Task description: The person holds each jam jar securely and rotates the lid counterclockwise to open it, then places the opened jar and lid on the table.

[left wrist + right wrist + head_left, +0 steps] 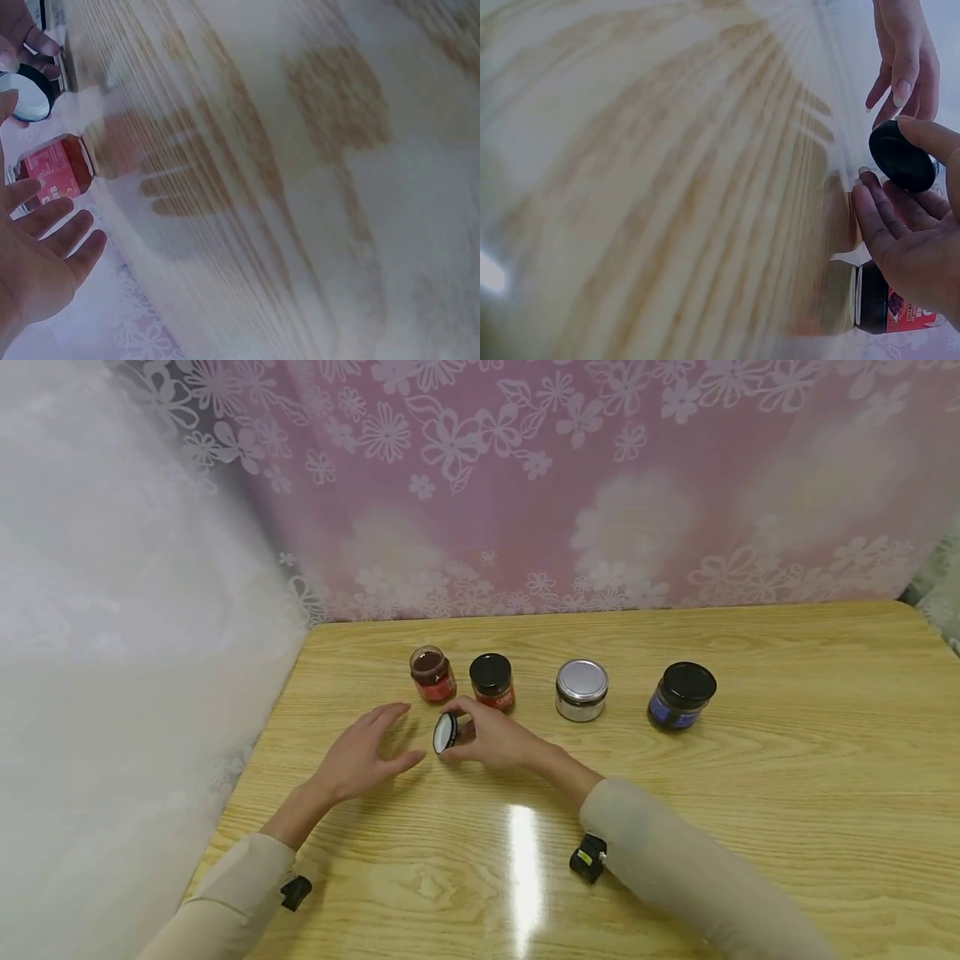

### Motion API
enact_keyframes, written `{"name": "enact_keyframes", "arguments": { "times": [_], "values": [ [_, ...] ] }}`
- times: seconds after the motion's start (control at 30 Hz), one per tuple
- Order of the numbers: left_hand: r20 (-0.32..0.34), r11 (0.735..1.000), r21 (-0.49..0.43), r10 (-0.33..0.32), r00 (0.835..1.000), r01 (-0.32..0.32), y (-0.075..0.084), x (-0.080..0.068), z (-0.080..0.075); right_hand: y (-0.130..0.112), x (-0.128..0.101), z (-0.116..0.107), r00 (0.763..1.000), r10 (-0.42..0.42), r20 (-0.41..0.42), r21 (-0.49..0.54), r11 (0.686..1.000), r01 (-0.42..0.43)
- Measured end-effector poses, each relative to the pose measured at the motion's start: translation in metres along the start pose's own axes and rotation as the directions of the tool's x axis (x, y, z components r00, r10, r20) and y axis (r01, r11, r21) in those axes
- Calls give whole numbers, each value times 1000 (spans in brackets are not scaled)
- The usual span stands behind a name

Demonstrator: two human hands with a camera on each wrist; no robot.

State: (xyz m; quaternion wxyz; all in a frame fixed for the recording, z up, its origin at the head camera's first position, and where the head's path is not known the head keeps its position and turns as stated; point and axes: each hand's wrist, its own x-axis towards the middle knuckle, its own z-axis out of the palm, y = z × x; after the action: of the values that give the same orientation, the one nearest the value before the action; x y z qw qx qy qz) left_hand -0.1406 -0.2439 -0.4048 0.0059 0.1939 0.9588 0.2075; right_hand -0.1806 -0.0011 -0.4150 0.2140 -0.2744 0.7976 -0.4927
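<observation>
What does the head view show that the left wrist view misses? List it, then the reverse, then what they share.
Only the head view: the whole row of jars, including the black-lidded red jar, the silver-lidded jar and the blue jar, plus both sleeves. Only the left wrist view: the open jar's red label up close. Both: the open left hand, the right hand holding the black lid, the lidless red jar and the wooden table.

Looks like a home room w/ a makeshift setup: light wood-grain table, glossy top, pushed vs. a far wall hung w/ pink floral lace curtain; sheer white drape on the left. Four small jars in a row at the far side, household-type, no lab or shop gear.
</observation>
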Motion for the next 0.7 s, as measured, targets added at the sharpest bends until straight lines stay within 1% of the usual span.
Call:
{"name": "enact_keyframes", "arguments": {
  "times": [0.17, 0.33, 0.43, 0.6, 0.7],
  "values": [
    [17, 1000, 5, -7, 1000, 7, 0, 0, -1, 0, 5, 3, 1000, 14, 6, 13, 1000, -14],
    [34, 1000, -13, -21, 999, 21, 0, 1, -1, 0, 8, 5, 999, 19, 26, 42, 999, -21],
    [47, 999, -23, -32, 998, 33, -2, 1, -2, 0, 10, 6, 999, 29, 24, 52, 998, -30],
    [58, 999, -16, -36, 998, 37, -5, 2, -2, -1, 12, 7, 998, 57, 14, 39, 998, -58],
    [59, 1000, 4, -25, 998, 25, -7, 4, -2, -1, 14, 9, 997, 73, 1, 16, 997, -73]
  ]
}}
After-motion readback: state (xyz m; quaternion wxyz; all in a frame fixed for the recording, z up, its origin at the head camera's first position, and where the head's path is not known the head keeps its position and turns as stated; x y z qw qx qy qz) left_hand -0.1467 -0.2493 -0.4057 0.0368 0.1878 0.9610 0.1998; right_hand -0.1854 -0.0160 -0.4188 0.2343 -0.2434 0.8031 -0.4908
